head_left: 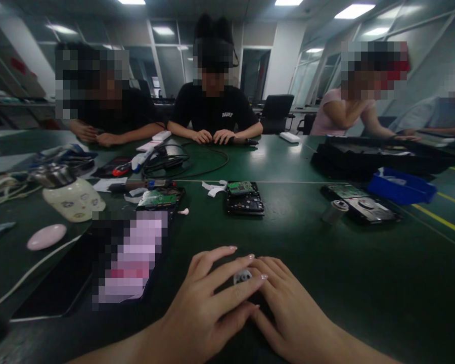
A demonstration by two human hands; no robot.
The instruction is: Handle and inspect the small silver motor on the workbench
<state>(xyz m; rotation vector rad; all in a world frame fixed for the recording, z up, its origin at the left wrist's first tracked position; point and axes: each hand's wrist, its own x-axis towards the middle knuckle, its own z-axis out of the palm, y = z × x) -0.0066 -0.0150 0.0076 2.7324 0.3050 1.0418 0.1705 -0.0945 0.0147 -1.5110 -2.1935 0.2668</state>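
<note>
Toward the table's (296, 237) left edge, a patterned bottle (74, 202) is sitting; nearer the middle, a lit screen (136, 258) is glowing, its content pixelated. Left hand (208, 293): fingers are spreading slightly, bending across the right. Small metal part (239, 276): showing between the fingers, centred toward the table's near edge; its round, holed end is facing up at the wearer. Fingers are hiding the rest; long axis cannot be told. Right hand (288, 296): curling beside it. Whether either hand is gripping the part, I cannot tell. Rightward, a metal cylinder (334, 213) is standing just beside a hard drive (371, 207).
</note>
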